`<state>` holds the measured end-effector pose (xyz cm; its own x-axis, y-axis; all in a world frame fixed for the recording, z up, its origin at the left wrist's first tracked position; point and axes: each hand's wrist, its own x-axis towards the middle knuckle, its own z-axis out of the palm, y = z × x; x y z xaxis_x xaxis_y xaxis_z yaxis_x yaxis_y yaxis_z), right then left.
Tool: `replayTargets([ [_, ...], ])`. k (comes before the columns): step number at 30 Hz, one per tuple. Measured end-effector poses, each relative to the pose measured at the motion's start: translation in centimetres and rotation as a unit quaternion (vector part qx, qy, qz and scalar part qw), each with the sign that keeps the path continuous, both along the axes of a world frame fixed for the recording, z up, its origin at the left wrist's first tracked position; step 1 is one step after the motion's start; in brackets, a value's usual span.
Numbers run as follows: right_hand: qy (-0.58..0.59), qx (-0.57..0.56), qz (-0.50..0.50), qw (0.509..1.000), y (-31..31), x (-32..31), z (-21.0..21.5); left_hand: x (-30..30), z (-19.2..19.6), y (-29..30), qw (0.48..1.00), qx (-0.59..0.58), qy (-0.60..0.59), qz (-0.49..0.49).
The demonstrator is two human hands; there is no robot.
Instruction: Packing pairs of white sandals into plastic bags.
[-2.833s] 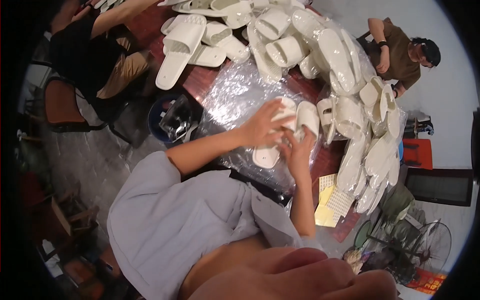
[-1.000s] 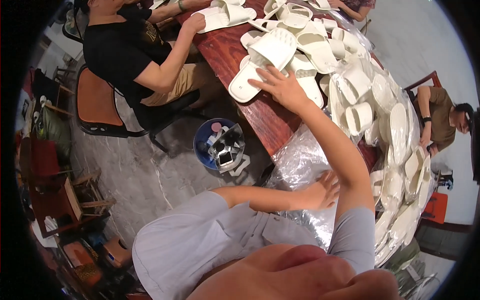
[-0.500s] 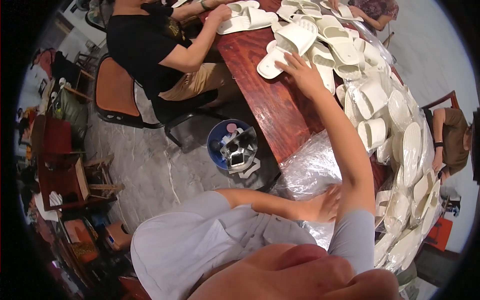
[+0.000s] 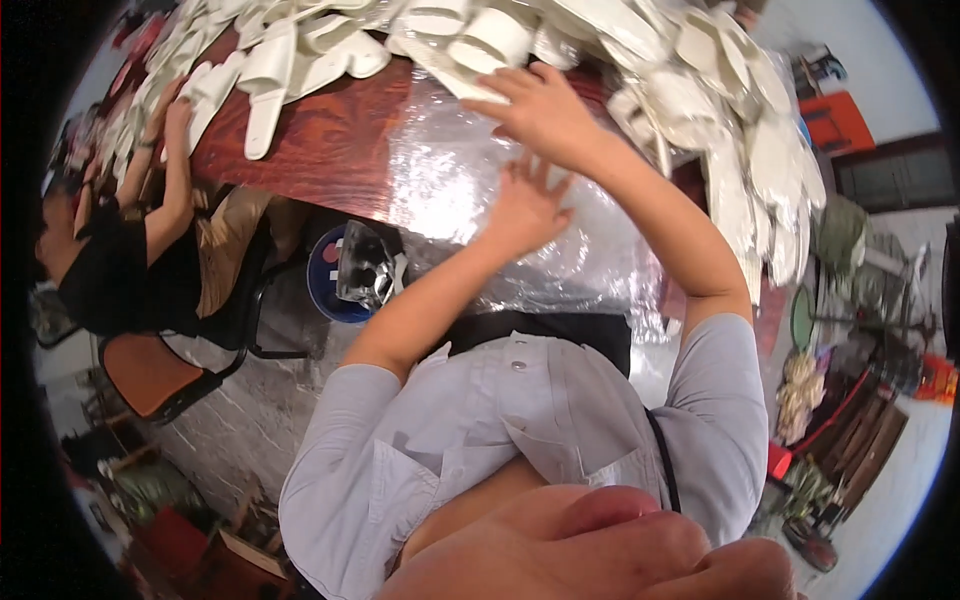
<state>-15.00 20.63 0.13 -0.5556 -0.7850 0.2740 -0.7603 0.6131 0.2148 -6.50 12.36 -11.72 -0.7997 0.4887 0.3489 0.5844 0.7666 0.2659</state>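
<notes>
Clear plastic bags or sheeting (image 4: 440, 180) lie spread over the near edge of the reddish-brown wooden table (image 4: 310, 150). My left hand (image 4: 530, 208) is over this plastic with its fingers apart, holding nothing that I can see. Just beyond it, my right hand (image 4: 543, 112) reaches across from the right, fingers spread, close to an off-white slipper (image 4: 492, 42) at the edge of the pile. Whether its fingertips touch the slipper or the plastic, I cannot tell. To the left, another off-white slipper (image 4: 268, 85) lies with its toe toward me.
Many slippers, some wrapped in plastic (image 4: 765, 150), heap along the far side and right of the table. A co-worker in a black top (image 4: 115, 270) sits at the left, hands at a slipper (image 4: 213, 95). A blue bucket (image 4: 325, 285) stands below the table edge.
My view has swung right, toward the plastic. My right hand has left the slipper at the table's left part and come nearer. My left hand has moved forward over the plastic.
</notes>
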Motion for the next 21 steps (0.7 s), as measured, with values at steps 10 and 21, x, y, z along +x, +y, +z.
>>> replayTargets([
  [10, 0.168, -0.253, -0.342, 0.889, 20.3, 5.3, -1.8, 0.8, 0.2, -0.1, 1.0, -0.02, 0.021, -0.01],
  [21, -0.272, -0.762, -0.242, 0.536, 22.0, 1.0, -4.7, 0.2, 0.0, -0.3, 0.999, -0.008, 0.049, -0.013],
])
